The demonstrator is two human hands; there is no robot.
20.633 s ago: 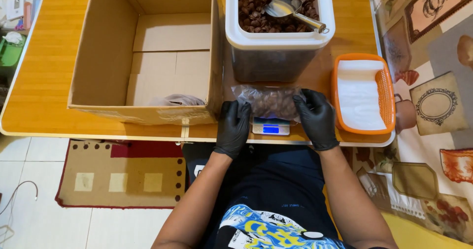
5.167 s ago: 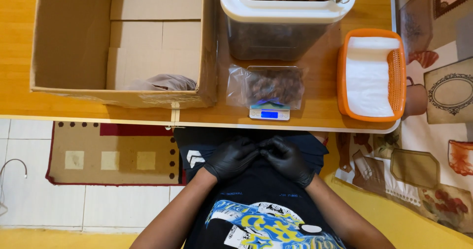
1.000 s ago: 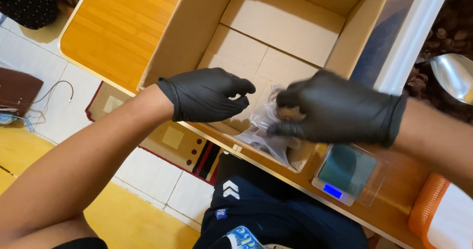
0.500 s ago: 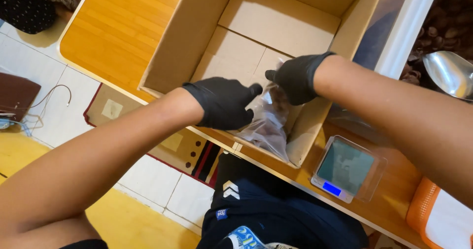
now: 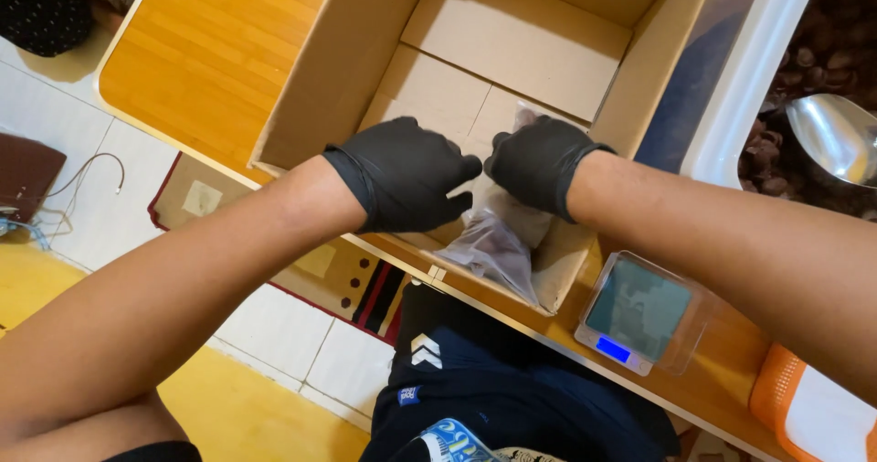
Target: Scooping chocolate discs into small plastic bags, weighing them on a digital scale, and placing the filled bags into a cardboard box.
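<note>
Nearest, just right of the cardboard box [image 5: 512,55]: small digital scale [image 5: 642,311] on the wooden table [image 5: 196,46]. Inside the box's near right corner: clear filled bag [image 5: 498,247]. Over it, left hand [image 5: 406,174] and right hand [image 5: 539,165], black-gloved, fingers curled onto the bag; grip unclear. Farther right of the box: white bin [image 5: 740,106] with spoon [image 5: 836,138].

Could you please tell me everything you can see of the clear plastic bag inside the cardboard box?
The clear plastic bag is soft, crinkled and see-through, with dark brownish contents. It lies in the near right corner of the open cardboard box, against the wall. The black-gloved left hand and right hand rest on its top, hiding that part.
</note>
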